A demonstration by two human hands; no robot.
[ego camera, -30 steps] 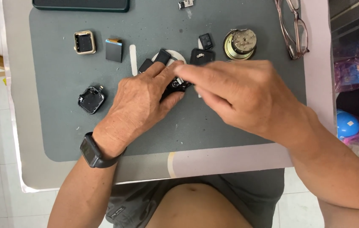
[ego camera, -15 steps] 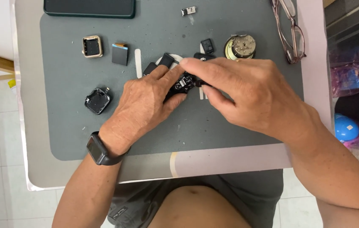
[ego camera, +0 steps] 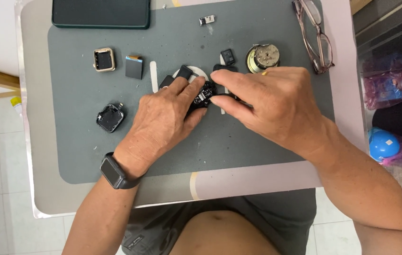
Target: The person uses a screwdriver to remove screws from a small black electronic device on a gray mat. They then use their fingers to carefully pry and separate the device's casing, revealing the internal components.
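Lying between both hands, the small black part (ego camera: 204, 96) is pinched by left hand (ego camera: 163, 120) and right hand (ego camera: 269, 101) fingertips.

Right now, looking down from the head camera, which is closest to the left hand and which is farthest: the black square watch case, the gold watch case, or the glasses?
Measured from the left hand:
1. Black square watch case, on the mat just to the hand's left.
2. Gold watch case, farther up and to the left.
3. Glasses, far off at the table's upper right, beyond the right hand.
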